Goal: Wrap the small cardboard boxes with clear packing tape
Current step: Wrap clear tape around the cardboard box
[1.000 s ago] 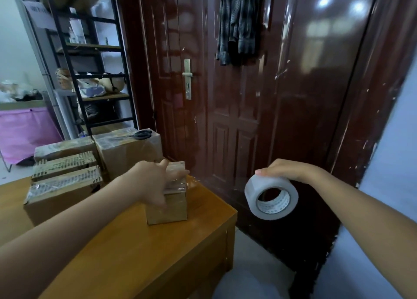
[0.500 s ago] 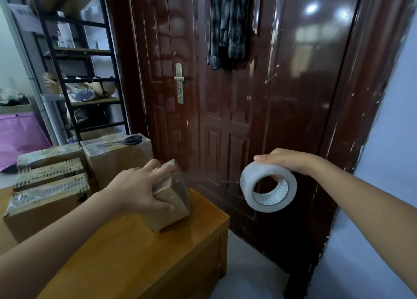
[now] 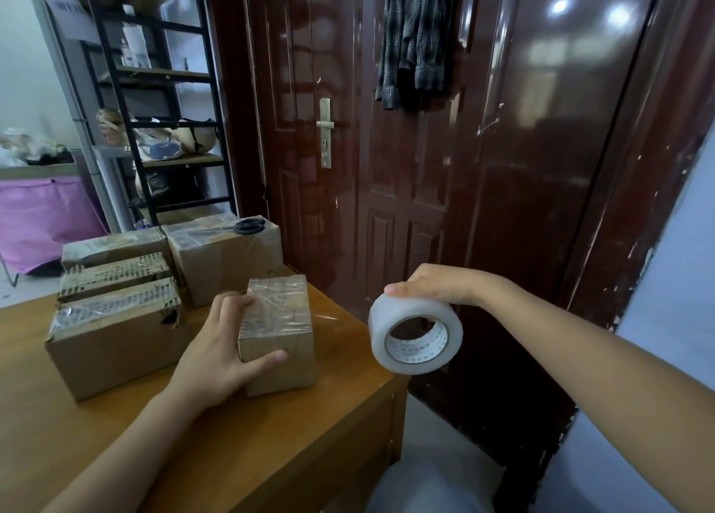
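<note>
The left hand (image 3: 216, 361) grips the small box (image 3: 276, 334), fingers curled over its far left edge and thumb on its near face; the palm side is hidden. Right of that grip, off the tabletop (image 3: 294, 450) edge, the right hand (image 3: 433, 286) holds the tape roll (image 3: 414, 334) from above, its fingers hidden behind the roll. The print inside the roll's core is too small to read. Beyond the left grip, wrapped boxes (image 3: 116, 319) are stacked, with scissors (image 3: 247, 226) on the tallest. Half a second ago the small box was tipped on an edge; now it sits flat, taped face up.
</note>
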`<state>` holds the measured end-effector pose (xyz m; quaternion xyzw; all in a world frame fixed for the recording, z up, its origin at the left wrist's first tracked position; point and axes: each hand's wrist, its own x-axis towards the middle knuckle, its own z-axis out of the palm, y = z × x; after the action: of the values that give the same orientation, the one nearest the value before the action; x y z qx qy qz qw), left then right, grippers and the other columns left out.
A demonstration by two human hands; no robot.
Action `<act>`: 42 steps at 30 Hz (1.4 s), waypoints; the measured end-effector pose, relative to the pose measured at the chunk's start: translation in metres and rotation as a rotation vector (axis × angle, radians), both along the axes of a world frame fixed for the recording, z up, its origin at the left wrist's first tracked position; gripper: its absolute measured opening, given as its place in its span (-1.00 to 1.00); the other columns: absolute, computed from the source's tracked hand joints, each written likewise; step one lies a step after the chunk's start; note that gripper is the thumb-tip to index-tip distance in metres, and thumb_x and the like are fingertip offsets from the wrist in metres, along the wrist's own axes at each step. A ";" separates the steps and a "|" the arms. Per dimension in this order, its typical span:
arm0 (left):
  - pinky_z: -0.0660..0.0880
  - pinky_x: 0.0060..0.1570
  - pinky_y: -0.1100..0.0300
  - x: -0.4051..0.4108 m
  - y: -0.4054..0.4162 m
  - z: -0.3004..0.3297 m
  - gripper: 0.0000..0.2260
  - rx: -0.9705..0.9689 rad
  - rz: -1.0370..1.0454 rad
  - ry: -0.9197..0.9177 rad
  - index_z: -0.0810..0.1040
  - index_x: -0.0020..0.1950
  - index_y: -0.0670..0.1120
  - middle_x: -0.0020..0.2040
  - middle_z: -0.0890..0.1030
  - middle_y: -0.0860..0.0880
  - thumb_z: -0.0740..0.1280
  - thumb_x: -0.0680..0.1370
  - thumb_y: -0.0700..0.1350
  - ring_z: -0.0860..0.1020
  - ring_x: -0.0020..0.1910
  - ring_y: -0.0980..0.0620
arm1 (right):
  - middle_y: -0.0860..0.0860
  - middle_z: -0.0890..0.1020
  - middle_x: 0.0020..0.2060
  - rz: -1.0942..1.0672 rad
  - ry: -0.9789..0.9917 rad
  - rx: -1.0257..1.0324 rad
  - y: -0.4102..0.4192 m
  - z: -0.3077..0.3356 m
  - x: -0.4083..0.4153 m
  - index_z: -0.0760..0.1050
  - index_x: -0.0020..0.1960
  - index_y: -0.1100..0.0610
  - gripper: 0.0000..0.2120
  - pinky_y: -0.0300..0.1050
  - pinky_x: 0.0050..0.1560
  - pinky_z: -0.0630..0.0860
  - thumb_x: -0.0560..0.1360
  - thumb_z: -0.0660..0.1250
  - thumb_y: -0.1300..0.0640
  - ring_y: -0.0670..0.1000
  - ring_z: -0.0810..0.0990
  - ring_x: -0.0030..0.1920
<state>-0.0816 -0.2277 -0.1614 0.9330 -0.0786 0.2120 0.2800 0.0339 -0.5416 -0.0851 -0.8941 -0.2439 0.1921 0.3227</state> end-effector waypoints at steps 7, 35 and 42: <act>0.35 0.01 0.34 0.004 0.009 0.020 -0.01 0.244 -0.094 0.003 0.34 0.35 -0.11 0.24 0.34 0.11 0.12 0.23 0.63 0.40 0.17 0.11 | -0.10 0.48 -0.56 -0.009 -0.040 -0.015 0.005 -0.002 0.002 0.40 -0.46 0.08 -0.47 -0.31 -0.27 0.40 0.37 0.24 -0.36 -0.13 0.47 -0.50; 0.39 -0.26 0.36 0.021 -0.035 0.056 -0.03 0.415 -0.120 0.197 0.08 0.51 0.20 0.26 0.25 0.07 0.20 0.20 0.59 0.50 -0.15 0.10 | -0.13 0.50 -0.55 0.001 -0.159 -0.085 0.005 0.054 -0.015 0.47 -0.39 0.12 -0.47 -0.29 -0.20 0.40 0.51 0.20 -0.28 -0.16 0.48 -0.47; 0.46 -0.03 0.30 0.017 -0.021 0.012 -0.19 -0.022 -0.139 0.122 0.11 0.25 0.43 0.27 0.20 0.24 0.20 0.09 0.66 0.43 0.16 0.08 | -0.13 0.54 -0.55 0.043 -0.183 -0.123 0.034 0.049 -0.014 0.52 -0.38 0.10 -0.46 -0.30 -0.20 0.43 0.52 0.19 -0.30 -0.19 0.51 -0.49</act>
<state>-0.0649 -0.2487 -0.1496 0.9332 -0.1237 0.1358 0.3087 0.0196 -0.5071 -0.0364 -0.9207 -0.2791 0.1314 0.2392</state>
